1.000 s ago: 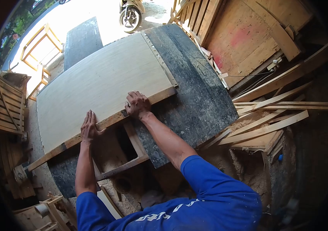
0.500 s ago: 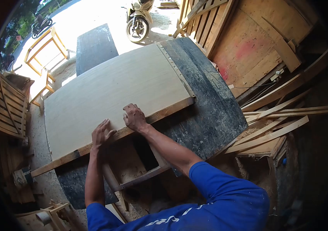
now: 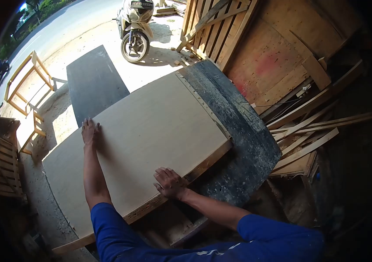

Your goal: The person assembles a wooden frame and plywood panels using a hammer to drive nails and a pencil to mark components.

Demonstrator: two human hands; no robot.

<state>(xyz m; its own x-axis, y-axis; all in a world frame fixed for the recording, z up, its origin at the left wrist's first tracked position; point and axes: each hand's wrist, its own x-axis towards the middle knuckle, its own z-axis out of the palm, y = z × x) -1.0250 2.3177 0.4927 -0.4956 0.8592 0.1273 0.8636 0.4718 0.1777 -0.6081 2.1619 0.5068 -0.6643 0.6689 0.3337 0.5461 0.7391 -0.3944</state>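
Note:
A large pale plywood panel (image 3: pixel 151 135) on a wooden frame lies flat over a dark table top (image 3: pixel 247 144). My left hand (image 3: pixel 90 130) reaches across it and rests at the panel's far left edge, fingers on the surface. At the near edge, my right hand (image 3: pixel 169 183) curls its fingers over the wooden frame rail (image 3: pixel 207 161). A metal strip (image 3: pixel 201 105) runs along the panel's right side on the dark table. Both arms wear blue sleeves.
A dark board (image 3: pixel 94 83) lies beyond the panel. A scooter (image 3: pixel 134 26) stands in the sun at the back. Wooden frames (image 3: pixel 24 83) lie to the left, pallets and boards (image 3: pixel 273 52) lean at right, and loose slats (image 3: pixel 312 131) pile beside the table.
My left hand left the near edge and stretched to the panel's far left edge. My right hand stayed on the near rail. The view leaned forward over the panel.

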